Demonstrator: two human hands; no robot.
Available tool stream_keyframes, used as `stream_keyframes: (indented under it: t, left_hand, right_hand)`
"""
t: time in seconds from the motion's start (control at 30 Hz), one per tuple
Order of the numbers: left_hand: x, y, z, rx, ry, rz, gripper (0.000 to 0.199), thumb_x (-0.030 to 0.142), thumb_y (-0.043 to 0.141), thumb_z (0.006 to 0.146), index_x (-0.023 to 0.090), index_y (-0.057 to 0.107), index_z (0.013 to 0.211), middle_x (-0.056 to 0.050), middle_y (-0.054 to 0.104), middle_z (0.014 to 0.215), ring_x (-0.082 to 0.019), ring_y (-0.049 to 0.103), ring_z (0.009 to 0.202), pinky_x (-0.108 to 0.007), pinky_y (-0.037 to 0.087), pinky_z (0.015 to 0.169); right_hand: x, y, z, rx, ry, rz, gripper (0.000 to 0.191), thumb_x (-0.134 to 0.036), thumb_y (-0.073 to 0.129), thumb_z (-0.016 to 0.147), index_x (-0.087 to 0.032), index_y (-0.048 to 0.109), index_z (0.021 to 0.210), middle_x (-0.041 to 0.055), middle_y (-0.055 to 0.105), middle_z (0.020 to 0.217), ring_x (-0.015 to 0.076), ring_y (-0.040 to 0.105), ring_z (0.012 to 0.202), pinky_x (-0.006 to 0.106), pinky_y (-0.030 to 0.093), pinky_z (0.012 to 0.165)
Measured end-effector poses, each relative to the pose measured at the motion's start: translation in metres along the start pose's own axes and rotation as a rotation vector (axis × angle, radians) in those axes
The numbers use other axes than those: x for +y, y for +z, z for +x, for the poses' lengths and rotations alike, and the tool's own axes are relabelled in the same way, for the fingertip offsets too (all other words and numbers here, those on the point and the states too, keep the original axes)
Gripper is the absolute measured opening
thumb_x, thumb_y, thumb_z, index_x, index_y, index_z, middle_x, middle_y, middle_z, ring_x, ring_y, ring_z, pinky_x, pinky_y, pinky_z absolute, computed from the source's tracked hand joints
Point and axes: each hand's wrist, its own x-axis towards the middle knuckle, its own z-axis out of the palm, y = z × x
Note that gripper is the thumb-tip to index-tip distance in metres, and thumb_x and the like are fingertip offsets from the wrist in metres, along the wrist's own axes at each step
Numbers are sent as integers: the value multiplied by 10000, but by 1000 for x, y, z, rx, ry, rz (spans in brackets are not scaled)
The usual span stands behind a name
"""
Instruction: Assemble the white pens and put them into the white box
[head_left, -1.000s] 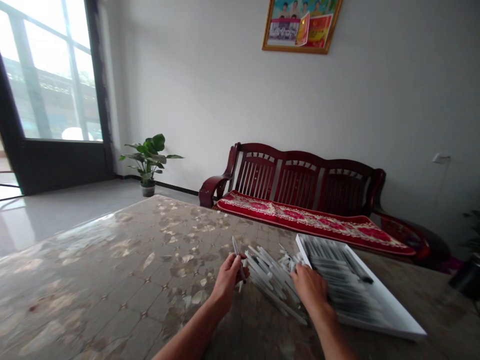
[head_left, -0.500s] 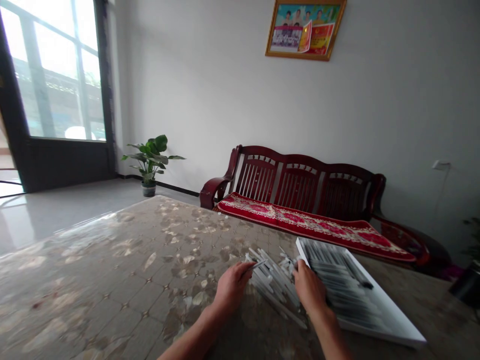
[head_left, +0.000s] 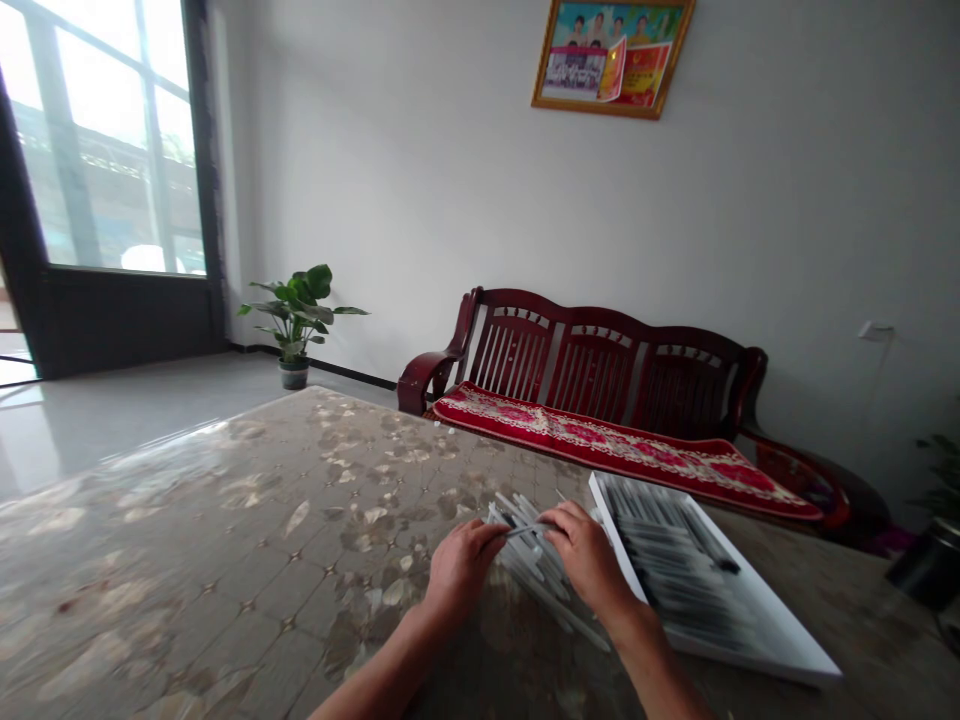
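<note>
Head view, only one available. Slim white plastic tube (head_left: 531, 529) lies roughly level across the gap between the hands, just above the pile, dark tip toward the left. Left hand (head_left: 461, 568): fingers (head_left: 480, 540) curled narrow, thumb side pinching the tube's left end. Right hand (head_left: 587, 556): fingers (head_left: 564, 522) close together, tips at the tube's right end; slight blur, cannot tell if they grip or only touch. Two-ended hold seems to keep the tube steady and clear of the rest.

Loose heap of similar white tubes (head_left: 536, 572) sits directly under and between the hands, crossed at mixed angles, so both hands reach it easily. White shallow rectangular tray (head_left: 750, 625) lies just right of the heap, near the right wrist, packed with parallel rows of dark-tipped slim sticks (head_left: 675, 555); its raised rim likely keeps those rows from sliding.

All of this rests on a patterned floral tabletop with a glossy cover (head_left: 225, 520). Beyond it: dark red wooden bench (head_left: 596, 365) with red patterned cushion (head_left: 600, 438), potted green plant (head_left: 296, 320), framed picture (head_left: 609, 60) on the wall, large window (head_left: 97, 140).
</note>
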Motion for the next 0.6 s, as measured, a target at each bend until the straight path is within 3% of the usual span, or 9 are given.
stream_keyframes:
  t: [0.17, 0.27, 0.37, 0.6]
  left_hand:
    - [1, 0, 1, -33, -18, 55, 222, 319, 584, 860, 322, 774, 976, -30, 736, 889, -204, 660, 886, -257, 433, 780]
    - [2, 0, 1, -83, -24, 134, 259, 325, 535, 893, 309, 758, 1024, -22, 733, 945, -197, 657, 932, -263, 437, 810]
    - [3, 1, 0, -106, -10, 171, 276, 321, 515, 907, 294, 751, 1047, -25, 730, 957, -196, 655, 948, -268, 442, 819]
    - [3, 1, 0, -107, 25, 174, 279, 304, 504, 916, 292, 750, 1046, -19, 730, 937, -186, 660, 937, -266, 449, 822]
  right_hand:
    - [9, 3, -1, 100, 32, 146, 258, -219, 527, 811, -251, 704, 995, 48, 701, 1002, 215, 643, 980, 316, 468, 887]
    - [12, 12, -2, 163, 163, 414, 213, -348, 587, 792, -218, 648, 949, 56, 721, 908, 231, 668, 879, 335, 498, 817]
    - [11, 24, -4, 205, 298, 697, 312, -440, 677, 718, -220, 562, 907, 44, 724, 809, 233, 672, 788, 332, 507, 735]
    - [2, 33, -9, 179, 384, 903, 429, -502, 757, 657, -225, 533, 895, 34, 735, 833, 214, 658, 762, 307, 473, 693]
